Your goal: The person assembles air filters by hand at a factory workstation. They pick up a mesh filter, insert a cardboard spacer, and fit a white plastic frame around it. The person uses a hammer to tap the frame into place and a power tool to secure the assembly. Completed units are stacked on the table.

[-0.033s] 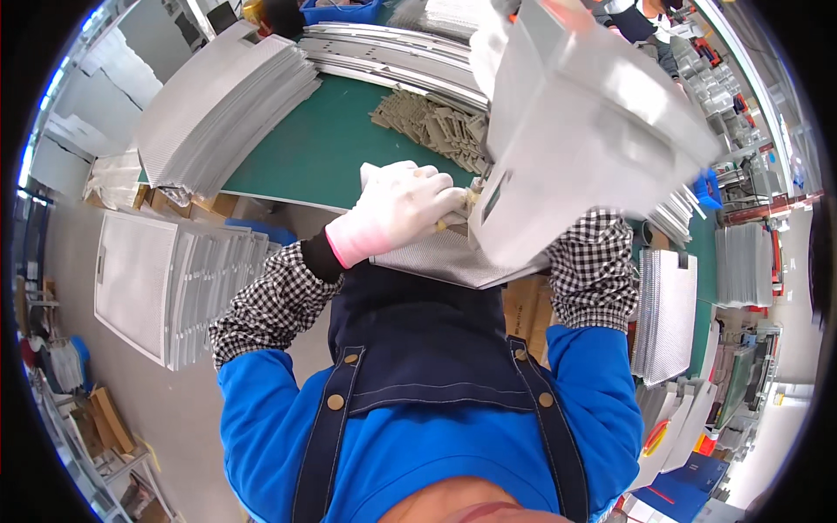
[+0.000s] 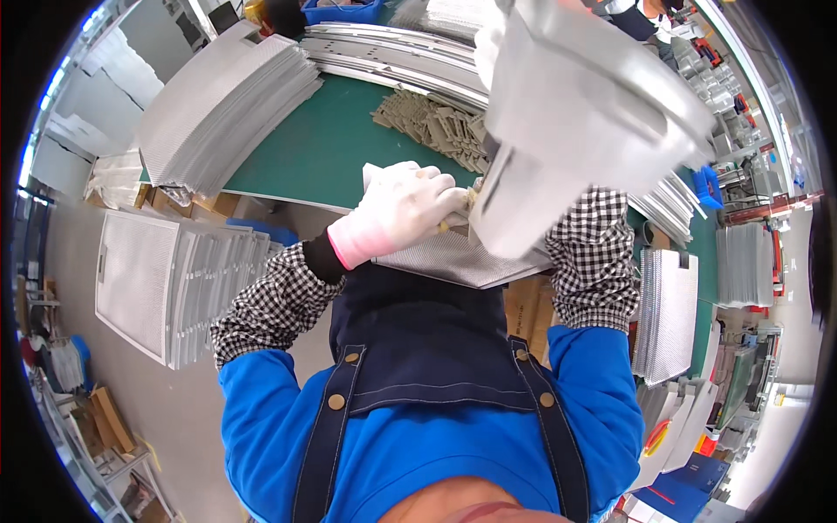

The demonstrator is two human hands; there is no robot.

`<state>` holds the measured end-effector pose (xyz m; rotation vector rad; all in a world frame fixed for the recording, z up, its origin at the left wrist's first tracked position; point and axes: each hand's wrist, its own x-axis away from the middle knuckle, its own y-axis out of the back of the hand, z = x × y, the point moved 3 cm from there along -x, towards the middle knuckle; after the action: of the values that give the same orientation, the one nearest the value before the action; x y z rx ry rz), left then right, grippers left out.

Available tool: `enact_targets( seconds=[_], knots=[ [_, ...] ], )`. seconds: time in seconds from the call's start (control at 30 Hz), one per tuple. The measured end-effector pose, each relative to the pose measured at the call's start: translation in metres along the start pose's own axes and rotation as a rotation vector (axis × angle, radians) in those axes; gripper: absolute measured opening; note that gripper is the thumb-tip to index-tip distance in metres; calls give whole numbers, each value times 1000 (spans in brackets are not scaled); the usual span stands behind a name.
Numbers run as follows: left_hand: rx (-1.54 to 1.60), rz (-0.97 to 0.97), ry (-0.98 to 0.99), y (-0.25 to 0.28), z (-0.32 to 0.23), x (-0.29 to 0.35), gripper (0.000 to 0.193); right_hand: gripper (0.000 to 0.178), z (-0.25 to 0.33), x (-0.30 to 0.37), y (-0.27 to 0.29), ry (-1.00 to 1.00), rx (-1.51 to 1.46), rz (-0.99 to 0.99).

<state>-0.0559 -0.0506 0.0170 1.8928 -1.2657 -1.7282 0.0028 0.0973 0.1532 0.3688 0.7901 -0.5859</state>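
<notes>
Apparently mid-work on the mesh panel (image 2: pixel 471 261), between apron (image 2: pixel 418 322) and desk (image 2: pixel 296 139). Left hand (image 2: pixel 407 209) curled above it, grip unclear; right hidden behind blurred grey housing (image 2: pixel 584 113), can't tell. Next move probably needs the panel steady.

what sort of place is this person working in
Most likely a factory workshop or assembly area: a stack of mesh-faced metal panels stands on a green-topped workbench, a heap of small beige pieces lies on the same bench, and more panels stand in a row at the left.
</notes>
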Motion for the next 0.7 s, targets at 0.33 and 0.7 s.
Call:
enact_targets(
  seconds=[0.33,0.7],
  knots=[
    [5,-400,495,0,54,38,94,24,41,-56,66,-30,-42,-284],
    [355,-464,328,9,39,-113,101,13,-56,-19,82,-141,-64,-393]
  ],
)
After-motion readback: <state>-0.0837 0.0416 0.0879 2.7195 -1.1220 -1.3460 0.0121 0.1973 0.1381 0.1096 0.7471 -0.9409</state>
